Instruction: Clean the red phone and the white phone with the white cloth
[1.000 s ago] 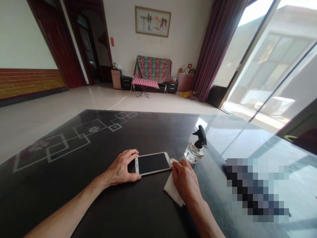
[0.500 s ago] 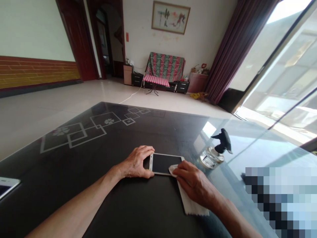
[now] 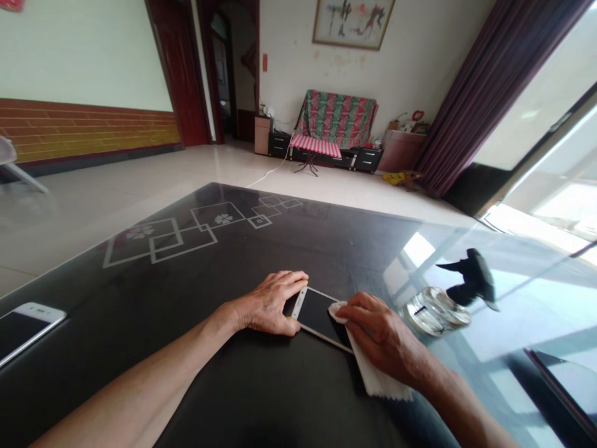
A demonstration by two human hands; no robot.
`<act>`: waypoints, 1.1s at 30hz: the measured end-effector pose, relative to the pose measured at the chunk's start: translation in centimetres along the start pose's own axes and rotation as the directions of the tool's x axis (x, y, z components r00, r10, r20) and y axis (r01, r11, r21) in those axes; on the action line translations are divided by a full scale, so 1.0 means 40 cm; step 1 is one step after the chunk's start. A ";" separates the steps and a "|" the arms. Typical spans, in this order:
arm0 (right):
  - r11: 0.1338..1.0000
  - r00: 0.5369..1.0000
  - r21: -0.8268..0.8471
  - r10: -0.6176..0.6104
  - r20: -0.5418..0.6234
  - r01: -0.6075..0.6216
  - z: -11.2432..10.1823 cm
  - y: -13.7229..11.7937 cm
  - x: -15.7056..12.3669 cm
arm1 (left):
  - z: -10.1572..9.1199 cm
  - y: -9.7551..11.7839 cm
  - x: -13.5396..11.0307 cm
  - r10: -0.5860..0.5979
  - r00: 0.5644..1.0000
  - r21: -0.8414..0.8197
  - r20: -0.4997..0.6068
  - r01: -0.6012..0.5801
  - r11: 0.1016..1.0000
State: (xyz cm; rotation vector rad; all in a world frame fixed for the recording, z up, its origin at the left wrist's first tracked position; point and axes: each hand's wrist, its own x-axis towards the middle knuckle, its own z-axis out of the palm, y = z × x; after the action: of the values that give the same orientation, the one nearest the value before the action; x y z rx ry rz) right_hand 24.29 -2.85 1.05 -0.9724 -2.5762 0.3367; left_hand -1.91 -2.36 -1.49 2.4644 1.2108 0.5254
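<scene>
A white-framed smartphone [image 3: 321, 315] lies screen up on the dark table, slightly slanted. My left hand [image 3: 275, 303] grips its left end, thumb on the near edge and fingers at the far corner. In my right hand [image 3: 380, 330] is a pale cloth [image 3: 380, 376], its bunched tip pressed on the screen. The loose part of the cloth, with a zigzag edge, hangs down below that hand. The phone's right end is hidden behind the right hand and cloth.
The glossy table [image 3: 224, 386] bears a clear spray bottle [image 3: 436, 311] with a black trigger head, right of my hands. Another white phone [image 3: 30, 330] lies at the left edge. A dark flat device [image 3: 559, 386] is at the lower right.
The view has turned left, so the scene sits further right. The phone has swung to a slant, its right end nearer me. My right hand still presses the cloth on the screen.
</scene>
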 end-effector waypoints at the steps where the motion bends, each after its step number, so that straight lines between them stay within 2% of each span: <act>1: 1.000 1.000 -0.002 0.010 0.016 -0.010 -0.002 -0.003 0.001 | -0.002 0.000 0.001 0.003 1.000 -0.012 -0.012 -0.003 1.000; 5: 0.998 0.995 0.005 0.066 0.080 -0.066 -0.021 -0.025 0.002 | 0.000 -0.010 0.005 0.010 0.994 -0.049 -0.109 -0.015 0.999; 10: 0.984 0.971 0.127 0.098 0.216 -0.128 -0.042 -0.048 -0.008 | 0.012 -0.026 0.012 0.014 0.971 -0.075 -0.239 -0.032 0.997; 14: 0.985 0.987 0.114 0.113 0.117 -0.127 -0.021 -0.050 -0.004 | 0.015 -0.029 0.012 0.028 0.967 -0.083 -0.253 -0.050 0.995; 16: 0.994 0.993 0.067 0.081 0.083 -0.086 -0.007 -0.058 0.004 | 0.015 -0.029 0.012 0.033 0.967 -0.081 -0.254 -0.055 0.995; 20: 0.997 0.987 -0.072 -0.020 0.159 0.032 0.002 -0.092 0.018 | 0.016 -0.029 0.016 0.041 0.970 -0.065 -0.241 -0.059 0.996; 23: 0.989 0.979 -0.136 -0.032 0.200 0.061 0.002 -0.116 0.028 | 0.016 -0.029 0.019 0.037 0.972 -0.054 -0.234 -0.051 0.997; 27: 0.981 0.984 -0.177 -0.048 0.171 0.079 0.015 -0.121 0.055 | 0.020 -0.032 0.020 0.018 0.972 -0.044 -0.233 -0.029 0.999; 33: 0.962 0.992 -0.258 -0.060 0.112 0.088 0.041 -0.095 0.110 | 0.029 -0.039 0.024 -0.002 0.968 -0.033 -0.249 -0.007 0.999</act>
State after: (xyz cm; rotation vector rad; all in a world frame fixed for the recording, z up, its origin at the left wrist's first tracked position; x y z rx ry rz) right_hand 18.32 -2.82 1.95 -0.9641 -2.7949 0.0243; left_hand -1.87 -0.84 -3.05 2.4262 1.2788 0.8715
